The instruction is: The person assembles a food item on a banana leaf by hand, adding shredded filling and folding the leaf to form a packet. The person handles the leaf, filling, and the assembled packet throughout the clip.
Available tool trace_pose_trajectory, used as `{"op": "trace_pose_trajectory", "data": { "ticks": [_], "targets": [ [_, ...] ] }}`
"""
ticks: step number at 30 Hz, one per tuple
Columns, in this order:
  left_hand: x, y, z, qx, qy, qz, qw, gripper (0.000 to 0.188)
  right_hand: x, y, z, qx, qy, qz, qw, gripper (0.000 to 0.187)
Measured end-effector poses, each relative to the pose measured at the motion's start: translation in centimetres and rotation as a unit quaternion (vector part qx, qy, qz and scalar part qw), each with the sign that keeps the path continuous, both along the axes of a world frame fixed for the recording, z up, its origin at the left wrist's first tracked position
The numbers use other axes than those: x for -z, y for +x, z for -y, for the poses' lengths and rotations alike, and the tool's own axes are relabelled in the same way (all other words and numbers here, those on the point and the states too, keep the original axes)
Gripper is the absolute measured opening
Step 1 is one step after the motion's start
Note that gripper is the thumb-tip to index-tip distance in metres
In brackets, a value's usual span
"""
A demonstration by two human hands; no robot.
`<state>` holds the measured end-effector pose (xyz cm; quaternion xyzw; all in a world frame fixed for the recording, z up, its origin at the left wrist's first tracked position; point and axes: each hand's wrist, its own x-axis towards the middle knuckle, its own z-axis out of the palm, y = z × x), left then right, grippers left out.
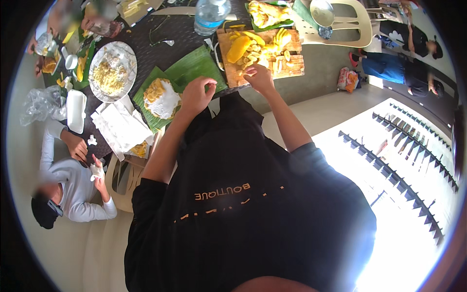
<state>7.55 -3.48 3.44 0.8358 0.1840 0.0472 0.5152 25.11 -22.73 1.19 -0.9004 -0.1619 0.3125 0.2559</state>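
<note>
My right hand [259, 78] reaches over the near edge of a wooden cutting board [292, 69], its fingertips pinched at a slice of yellow fruit. Several more yellow slices [251, 54] and a larger yellow fruit piece [238, 48] lie on the board. Over the near edge of a green banana leaf [199, 65], my left hand [199, 95] is loosely curled, thumb and fingers drawn together, with nothing visible in it. Left of that hand, a white mound [167, 101] topped with yellow slices rests on the leaf. Its exact kind is unclear.
A clear water bottle [210, 17] stands behind the leaf. Farther left are a patterned plate [113, 71] of crumbly yellow food, white paper [119, 124] and a foam box [76, 111]. Another person [80, 187] sits at the left. A beige chair [335, 31] stands beyond the board.
</note>
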Motion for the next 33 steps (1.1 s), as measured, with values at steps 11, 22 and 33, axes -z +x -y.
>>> {"op": "trace_pose_trajectory", "data": {
  "ticks": [11, 22, 33],
  "targets": [
    [1.4, 6.8, 8.0, -0.139, 0.083, -0.111, 0.980, 0.016, -1.9, 4.5, 3.4, -0.089, 0.056, -0.019, 0.994, 0.024],
    [0.5, 12.6, 11.6, -0.256, 0.111, -0.279, 0.919, 0.023, -3.5, 10.0, 5.2, -0.180, 0.129, -0.029, 0.975, 0.026],
    [0.4, 13.8, 12.4, -0.274, 0.109, -0.306, 0.905, 0.023, -3.7, 11.9, 6.1, -0.216, 0.144, -0.027, 0.965, 0.023]
  ]
}}
